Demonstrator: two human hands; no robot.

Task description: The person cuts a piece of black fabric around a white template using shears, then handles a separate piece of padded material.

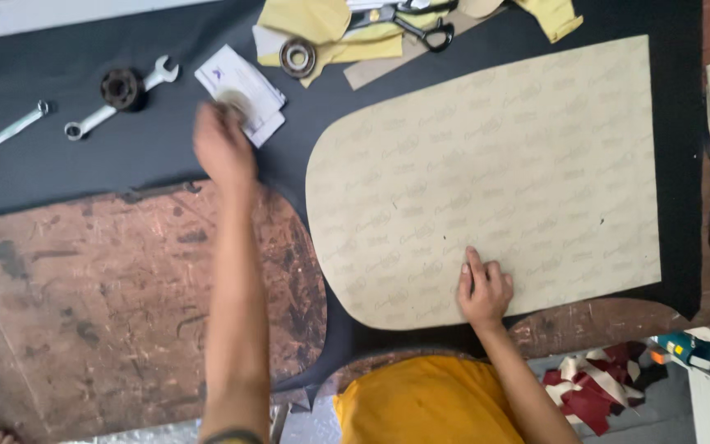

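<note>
Pressing down on the large beige cardboard template with one rounded end (pixel 495 164), which lies flat on the black sheet of material (pixel 125 156) spread over the worn brown table (pixel 84 312). Right hand (pixel 484 288) near the lower edge of the template, fingers half curled, index finger stretched out, gripping nothing. Left hand (pixel 222 144) stretched far out to the small white paper cards (pixel 244 82), blurred; cannot tell whether closed on anything there. Further out: two silver wrenches (pixel 117 99), a dark round bearing (pixel 121 87), a yellow cloth (pixel 306 18), black scissors (pixel 421 29). Seemingly a step of holding the template in place while fetching a small thing. Next calls for steady pressure, so that nothing shifts.
</note>
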